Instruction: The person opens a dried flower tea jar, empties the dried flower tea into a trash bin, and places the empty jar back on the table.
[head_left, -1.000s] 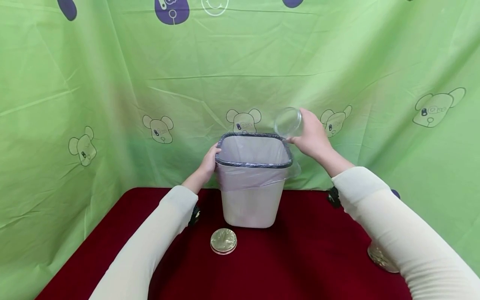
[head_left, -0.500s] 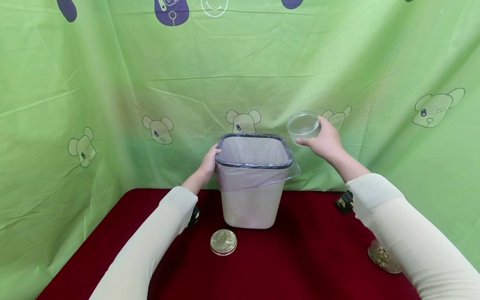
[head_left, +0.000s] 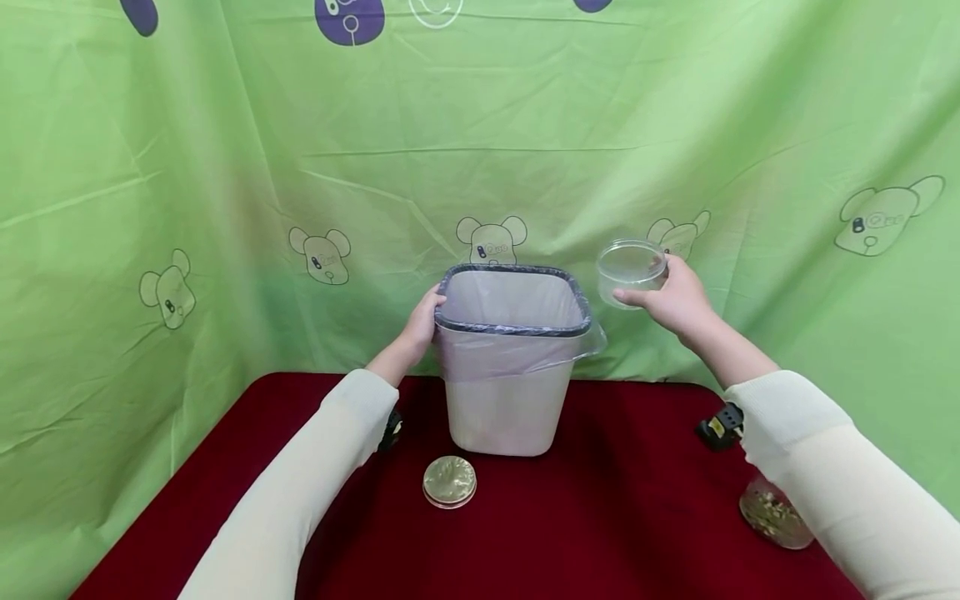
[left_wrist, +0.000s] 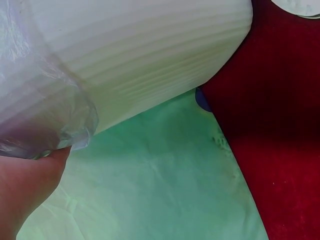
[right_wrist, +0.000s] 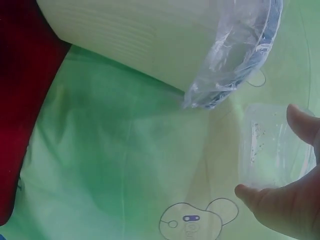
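Observation:
A pale waste bin (head_left: 508, 408) stands upright on the table, a thin clear bag lining it under a dark rim ring. My left hand (head_left: 420, 321) grips the bin's left rim; in the left wrist view that hand (left_wrist: 32, 192) is partly cut off, and the bag covers its fingers. Off to the right of the bin, my right hand (head_left: 678, 296) holds a clear plastic jar (head_left: 626, 271) in the air, thumb on the near side. Small brown specks cling inside the jar (right_wrist: 265, 145) in the right wrist view.
A round gold lid (head_left: 449, 481) lies on the dark red tablecloth (head_left: 600, 517) in front of the bin. Another clear jar (head_left: 772, 512) with dry bits inside stands at the right, partly behind the right sleeve (head_left: 840, 475). Green printed cloth (head_left: 375, 125) hangs behind the table.
My right hand has carried the jar away from the bin's right rim, rightward and slightly down, turning it more upright. The left hand stays on the rim.

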